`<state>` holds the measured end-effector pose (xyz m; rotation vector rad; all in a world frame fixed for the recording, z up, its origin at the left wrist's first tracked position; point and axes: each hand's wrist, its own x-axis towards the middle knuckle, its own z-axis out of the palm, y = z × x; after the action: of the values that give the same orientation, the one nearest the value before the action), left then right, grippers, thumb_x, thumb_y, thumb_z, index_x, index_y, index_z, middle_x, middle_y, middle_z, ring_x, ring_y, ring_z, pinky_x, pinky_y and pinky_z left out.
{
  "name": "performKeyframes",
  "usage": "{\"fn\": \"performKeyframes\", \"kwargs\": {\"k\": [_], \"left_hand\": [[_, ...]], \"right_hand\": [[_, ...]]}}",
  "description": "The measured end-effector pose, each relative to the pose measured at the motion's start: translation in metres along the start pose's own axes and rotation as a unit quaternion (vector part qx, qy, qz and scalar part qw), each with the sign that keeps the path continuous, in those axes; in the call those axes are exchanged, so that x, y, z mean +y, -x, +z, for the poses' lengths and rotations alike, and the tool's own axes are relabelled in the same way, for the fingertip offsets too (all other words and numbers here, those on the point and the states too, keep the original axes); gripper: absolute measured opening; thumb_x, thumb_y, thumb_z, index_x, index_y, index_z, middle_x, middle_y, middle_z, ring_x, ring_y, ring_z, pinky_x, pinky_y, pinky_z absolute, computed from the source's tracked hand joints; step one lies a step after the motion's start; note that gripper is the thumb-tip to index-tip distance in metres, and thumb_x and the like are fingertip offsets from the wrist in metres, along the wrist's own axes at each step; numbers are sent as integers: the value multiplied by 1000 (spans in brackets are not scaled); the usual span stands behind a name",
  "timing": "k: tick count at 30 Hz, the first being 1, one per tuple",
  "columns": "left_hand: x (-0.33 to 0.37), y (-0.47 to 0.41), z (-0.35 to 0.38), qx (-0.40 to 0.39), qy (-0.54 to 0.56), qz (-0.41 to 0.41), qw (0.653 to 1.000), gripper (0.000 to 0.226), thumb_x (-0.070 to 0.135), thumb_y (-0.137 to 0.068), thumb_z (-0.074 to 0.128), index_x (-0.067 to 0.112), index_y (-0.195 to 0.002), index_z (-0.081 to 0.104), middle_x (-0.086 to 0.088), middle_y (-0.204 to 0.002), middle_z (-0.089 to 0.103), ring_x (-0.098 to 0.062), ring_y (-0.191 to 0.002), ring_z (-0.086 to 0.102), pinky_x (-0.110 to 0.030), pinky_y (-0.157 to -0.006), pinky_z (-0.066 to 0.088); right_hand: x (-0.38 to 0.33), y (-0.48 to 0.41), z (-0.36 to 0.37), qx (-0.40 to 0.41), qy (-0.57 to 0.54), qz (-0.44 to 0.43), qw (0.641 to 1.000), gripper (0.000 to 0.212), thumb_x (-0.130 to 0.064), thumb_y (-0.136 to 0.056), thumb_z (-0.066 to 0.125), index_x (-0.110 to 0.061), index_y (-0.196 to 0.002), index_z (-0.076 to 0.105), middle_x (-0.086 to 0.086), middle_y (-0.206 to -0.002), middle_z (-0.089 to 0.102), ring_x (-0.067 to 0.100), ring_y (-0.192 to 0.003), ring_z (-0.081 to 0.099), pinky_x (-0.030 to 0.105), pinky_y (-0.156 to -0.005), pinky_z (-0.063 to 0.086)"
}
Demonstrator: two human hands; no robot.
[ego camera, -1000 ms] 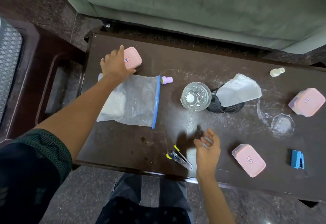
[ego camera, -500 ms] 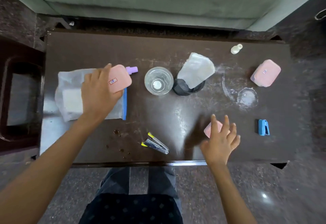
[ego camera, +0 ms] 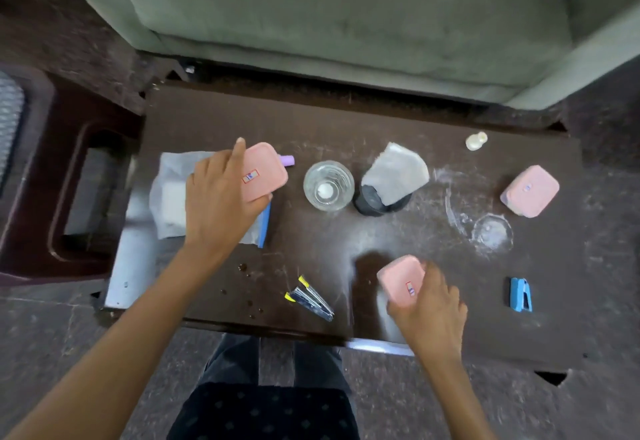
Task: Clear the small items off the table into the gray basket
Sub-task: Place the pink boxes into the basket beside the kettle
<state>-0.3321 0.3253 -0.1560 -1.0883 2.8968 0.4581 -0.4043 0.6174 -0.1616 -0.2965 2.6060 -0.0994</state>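
Observation:
My left hand (ego camera: 218, 204) grips a pink lidded box (ego camera: 263, 171) and holds it above a clear zip bag (ego camera: 173, 197) at the table's left. My right hand (ego camera: 427, 308) grips a second pink box (ego camera: 400, 278) near the front edge. A third pink box (ego camera: 530, 191) lies at the right. On the dark table (ego camera: 311, 128) also lie a nail clipper with yellow tips (ego camera: 311, 299), a blue stapler-like item (ego camera: 519, 295), a purple cap (ego camera: 288, 160) and a small white bottle (ego camera: 477, 140). No gray basket can be made out with certainty.
A drinking glass (ego camera: 328, 185) stands mid-table beside a black cup (ego camera: 379, 199) with a grey cloth (ego camera: 396, 173) in it. A clear lid (ego camera: 491, 231) lies at the right among white smears. A green sofa (ego camera: 346, 17) sits behind; a dark stool (ego camera: 69, 197) stands left.
My left hand has lifted the pink box from the back left corner and carried it over the zip bag. My right hand has closed on the pink box near the front edge.

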Motion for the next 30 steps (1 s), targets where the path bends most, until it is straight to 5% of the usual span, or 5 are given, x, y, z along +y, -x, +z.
{"fn": "performKeyframes", "kwargs": {"k": [9,13,18,24,30], "left_hand": [[-103,-12,-126,105,118,-133,978,83,79,-57,57,31,-123,47,-1,-108,59,-26,-103,54,-42,-77,47],[-204,-44,-161,198,125,-159,959,52,64,-67,63,20,-94,56,-1,-83,61,-27,-83,58,-33,-69,37],[-294,-83,-150,249,163,-345,890,58,47,-72,71,13,-116,54,-15,-112,61,-36,-108,53,-44,-91,38],[-341,-108,-111,163,229,-475,834,64,39,-72,71,13,-126,49,-17,-127,53,-38,-119,45,-43,-102,35],[-353,-116,-88,71,267,-461,843,70,40,-74,70,16,-134,44,-20,-131,46,-40,-119,43,-38,-99,33]], "right_hand": [[-185,26,-59,-78,-129,-295,944,84,-35,-55,82,-28,-129,42,-4,-110,51,20,-104,48,33,-79,42],[-278,30,-52,-80,-170,-339,922,72,-48,-56,74,-35,-120,44,-13,-101,46,11,-97,48,30,-72,43],[-362,39,-26,-61,-219,-364,903,80,-19,-61,78,-28,-132,43,-8,-117,49,15,-112,48,32,-95,41],[-401,44,3,-104,-249,-350,897,83,4,-61,73,-31,-130,44,-13,-126,50,12,-119,39,2,-86,31],[-416,49,8,-117,-246,-322,907,85,1,-60,78,-38,-127,42,-15,-123,49,17,-122,40,45,-99,43]]}}
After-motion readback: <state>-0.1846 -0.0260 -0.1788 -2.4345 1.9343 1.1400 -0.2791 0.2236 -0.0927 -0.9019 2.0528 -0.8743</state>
